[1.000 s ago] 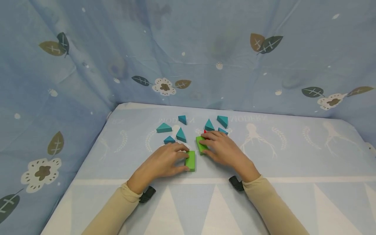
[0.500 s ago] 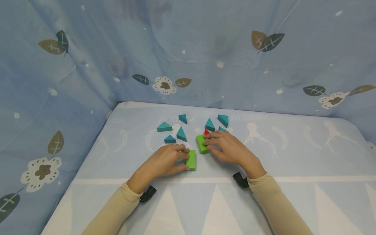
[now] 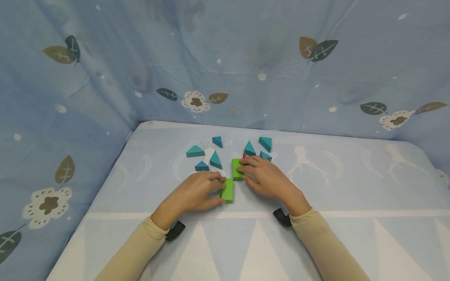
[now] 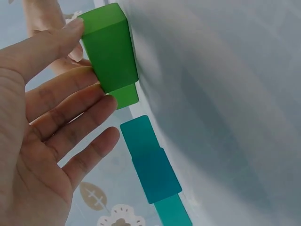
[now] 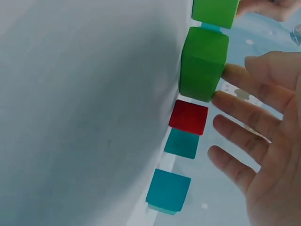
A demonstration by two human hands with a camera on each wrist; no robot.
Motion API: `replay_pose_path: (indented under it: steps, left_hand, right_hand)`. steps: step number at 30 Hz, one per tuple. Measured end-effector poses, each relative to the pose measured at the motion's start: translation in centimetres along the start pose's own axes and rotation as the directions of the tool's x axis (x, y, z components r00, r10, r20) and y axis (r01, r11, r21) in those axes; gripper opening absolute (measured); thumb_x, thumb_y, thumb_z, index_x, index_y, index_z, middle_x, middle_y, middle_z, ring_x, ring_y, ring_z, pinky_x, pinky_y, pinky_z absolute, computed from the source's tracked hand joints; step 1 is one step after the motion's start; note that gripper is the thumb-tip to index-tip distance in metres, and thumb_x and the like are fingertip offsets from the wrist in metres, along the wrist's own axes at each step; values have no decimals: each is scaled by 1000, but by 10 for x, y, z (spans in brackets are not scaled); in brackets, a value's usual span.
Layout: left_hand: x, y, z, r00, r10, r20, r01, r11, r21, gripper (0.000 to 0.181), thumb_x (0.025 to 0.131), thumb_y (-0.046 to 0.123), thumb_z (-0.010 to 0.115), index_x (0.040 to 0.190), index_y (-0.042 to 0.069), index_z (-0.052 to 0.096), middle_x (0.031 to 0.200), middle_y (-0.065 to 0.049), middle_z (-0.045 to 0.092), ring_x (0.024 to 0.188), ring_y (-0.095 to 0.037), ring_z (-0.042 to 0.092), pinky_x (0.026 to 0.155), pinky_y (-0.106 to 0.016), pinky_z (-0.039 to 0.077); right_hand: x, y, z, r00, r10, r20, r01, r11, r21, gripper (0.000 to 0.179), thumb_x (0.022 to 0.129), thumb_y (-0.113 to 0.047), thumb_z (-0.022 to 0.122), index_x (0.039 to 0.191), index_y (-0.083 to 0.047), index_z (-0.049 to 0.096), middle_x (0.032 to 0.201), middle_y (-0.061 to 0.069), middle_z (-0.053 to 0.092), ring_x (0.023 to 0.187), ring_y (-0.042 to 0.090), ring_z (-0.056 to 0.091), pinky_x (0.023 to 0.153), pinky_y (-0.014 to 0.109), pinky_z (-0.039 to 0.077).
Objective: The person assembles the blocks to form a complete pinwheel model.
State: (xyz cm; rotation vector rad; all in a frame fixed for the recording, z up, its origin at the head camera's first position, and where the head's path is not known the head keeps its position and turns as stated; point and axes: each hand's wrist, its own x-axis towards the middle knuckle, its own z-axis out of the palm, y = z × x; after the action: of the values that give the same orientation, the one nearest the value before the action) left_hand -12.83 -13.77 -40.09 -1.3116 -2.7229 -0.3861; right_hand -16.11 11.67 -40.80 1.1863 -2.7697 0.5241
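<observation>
In the head view my left hand (image 3: 197, 191) lies beside a green rectangular block (image 3: 228, 192), its thumb at the near end and its fingers at the far part, pinching it. A second green block (image 3: 236, 170) sits just beyond and slightly right, their corners close together. My right hand (image 3: 264, 176) touches that block's right side with two fingertips (image 5: 229, 73); its thumb stands off the block in the right wrist view. A small red block (image 5: 189, 117) sits close past the second green block, mostly covered by the right hand in the head view.
Several teal triangular blocks lie beyond the hands, including one (image 3: 195, 151) on the left, one (image 3: 215, 160) in the middle and one (image 3: 265, 143) at the back right. A patterned cloth covers the table (image 3: 337, 187); a blue curtain (image 3: 225, 50) hangs behind it.
The right hand drew back slightly, then came left again. The farther green block has shifted left and straightened, now nearer the other block's end. The left hand and its block stay in place.
</observation>
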Motion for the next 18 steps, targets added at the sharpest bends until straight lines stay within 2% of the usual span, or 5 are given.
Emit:
replay_pose_path:
  steps: [8,18]
  left_hand:
    - [0,2,0,1000,0,24,-1,1000,31,37,81,39,80,107,12,77,116,-2,69,105,-17,66,88,-34,54]
    - [1,3,-1,1000,1,10,-2,998,70,38,81,40,79,108,14,76,118,-1,68,106,-17,66,87,-34,54]
  right_hand:
    - [-1,0,0,999,-3,43,2,1000,14,32,93,-12,62,123,-14,69,139,8,57,137,31,46,111,51,39]
    - [1,-7,5,1000,0,24,0,1000,15,33,94,-13,60,127,-14,67,138,9,57,131,30,50,107,51,43]
